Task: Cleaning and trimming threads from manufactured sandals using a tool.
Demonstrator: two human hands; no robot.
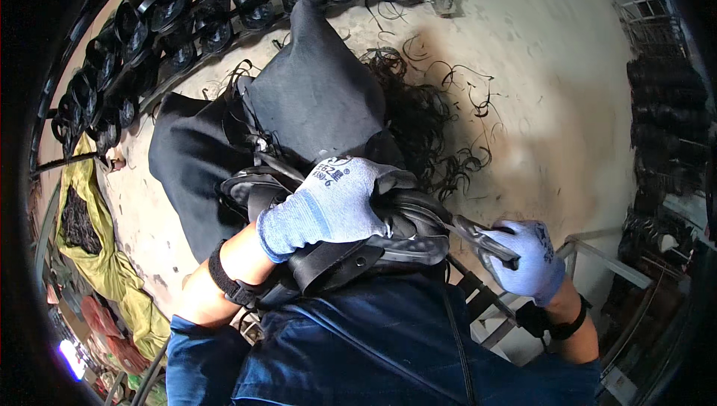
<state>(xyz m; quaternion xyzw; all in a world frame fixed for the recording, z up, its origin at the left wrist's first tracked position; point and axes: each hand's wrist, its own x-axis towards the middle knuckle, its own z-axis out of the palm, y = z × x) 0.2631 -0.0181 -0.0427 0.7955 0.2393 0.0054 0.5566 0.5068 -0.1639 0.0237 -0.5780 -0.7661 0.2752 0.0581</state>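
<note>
My left hand (pixel 340 197), in a blue-grey knit glove, is closed around a black rubber sandal (pixel 418 248) just in front of my body. My right hand (pixel 526 256), gloved the same way, grips black-handled scissors (pixel 482 238), their tip end close to the sandal's right edge. The scissors' blades are mostly hidden. More black straps and sandal parts (pixel 321 264) lie across my lap under my left wrist. A dark cloth (pixel 314 85) covers my legs beyond the hands.
Rows of black sandals (pixel 254 2) hang on a rack at the far left. Thin curled black trimmings (pixel 441 126) lie heaped on the pale floor (pixel 553 107). A yellow sack (pixel 112 264) stands at left, a metal frame (pixel 609 260) at right. Dark stacked goods (pixel 665 115) line the right side.
</note>
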